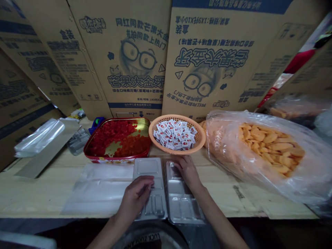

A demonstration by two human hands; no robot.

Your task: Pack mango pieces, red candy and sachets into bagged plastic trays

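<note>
The head view looked down on a wooden table point(52, 197) with two moulded silver plastic trays lying side by side near its front edge, just apart. The left tray point(147, 167) lay beneath the left hand point(135, 197), whose grip was loose: the fingers curved above the compartments, clamped on nothing that showed. The right hand point(188, 171) was at the far end of the right tray point(183, 207), its fingertips point(174, 166) on or just over the rim; whether that grip had closed on the plastic could not be told. Each tray looked light and thin, stiff enough to keep its shape yet likely to flex and slide on the wood, so the raised outer rim seemed the best place to take hold. Beyond them stood a red-and-gold tin point(118, 119) of red and orange candied cubes point(109, 133), beside an orange plastic basket point(199, 138) heaped with white sachets point(175, 135). To the left of the trays lay a clear plastic sheet point(98, 186), and farther left some clear film packs point(38, 138). On the right sat a large clear bag point(233, 180) of orange puffed snacks point(269, 148). Upside-down printed cardboard cartons point(135, 58) stood along the back.
</note>
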